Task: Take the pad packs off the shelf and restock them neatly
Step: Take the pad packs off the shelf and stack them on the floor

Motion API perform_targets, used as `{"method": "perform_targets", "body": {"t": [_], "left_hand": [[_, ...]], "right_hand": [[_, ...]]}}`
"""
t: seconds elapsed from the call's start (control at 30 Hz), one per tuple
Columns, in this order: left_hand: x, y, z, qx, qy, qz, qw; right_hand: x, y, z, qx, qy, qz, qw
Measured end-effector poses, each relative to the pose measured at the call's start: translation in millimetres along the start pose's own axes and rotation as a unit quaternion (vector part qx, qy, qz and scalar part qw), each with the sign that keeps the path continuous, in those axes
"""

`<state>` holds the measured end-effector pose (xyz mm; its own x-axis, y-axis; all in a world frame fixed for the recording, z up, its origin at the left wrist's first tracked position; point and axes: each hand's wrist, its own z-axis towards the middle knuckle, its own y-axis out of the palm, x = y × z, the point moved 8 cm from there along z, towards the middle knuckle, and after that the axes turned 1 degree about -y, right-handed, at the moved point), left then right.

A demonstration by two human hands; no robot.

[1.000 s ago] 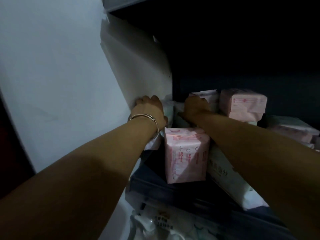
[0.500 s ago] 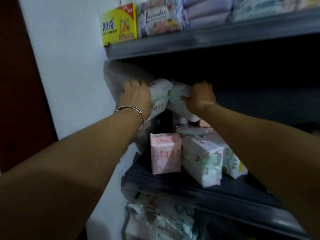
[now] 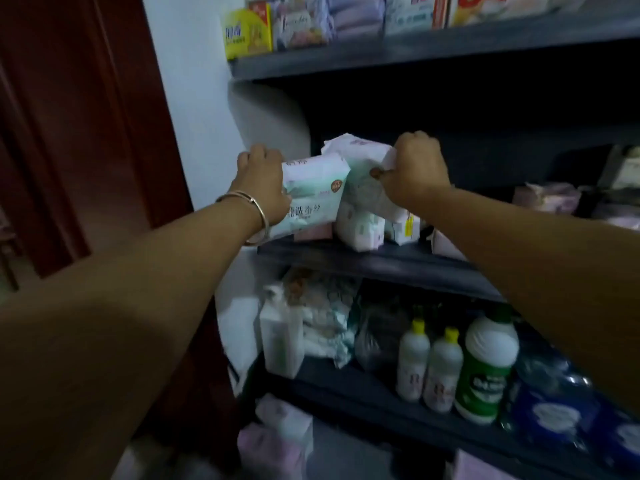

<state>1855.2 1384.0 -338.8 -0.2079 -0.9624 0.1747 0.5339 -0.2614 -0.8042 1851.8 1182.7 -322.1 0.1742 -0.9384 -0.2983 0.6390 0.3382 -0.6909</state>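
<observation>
Since half a second ago both packs have come forward toward the shelf edge, and the view has pulled back, so a lower shelf with bottles now shows. Nearest, the left hand [image 3: 263,183], a bangle [image 3: 258,216] on its wrist, grips the left end of a white-and-green pad pack [image 3: 311,195], fingers curled over its top. Just beside it, the right hand [image 3: 414,169] is clenched on the upper corner of a second pad pack [image 3: 360,188], which tilts and touches the first. Both packs sit at the front of the middle shelf [image 3: 363,263], partly lifted, with more packs [image 3: 405,230] standing under and behind them.

To do this step well, I judge each pack should be lifted clear before it is drawn out, so its lower edge does not drag the standing packs over the lip. Soft wrapping will sag from a corner pinch; a fuller grip along the side looks safer. Further right, pink packs [image 3: 545,199] lie deeper in shadow.
</observation>
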Motion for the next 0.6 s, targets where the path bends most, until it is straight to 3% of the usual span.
{"method": "perform_targets", "body": {"t": [0.27, 0.6], "left_hand": [[-23, 57, -114, -0.140, 0.032, -0.027, 0.989], [-108, 209, -241, -0.341, 0.023, -0.041, 0.939]], "right_hand": [[25, 40, -110, -0.084, 0.018, 0.023, 0.996], [15, 199, -235, -0.247, 0.020, 0.064, 0.967]]}}
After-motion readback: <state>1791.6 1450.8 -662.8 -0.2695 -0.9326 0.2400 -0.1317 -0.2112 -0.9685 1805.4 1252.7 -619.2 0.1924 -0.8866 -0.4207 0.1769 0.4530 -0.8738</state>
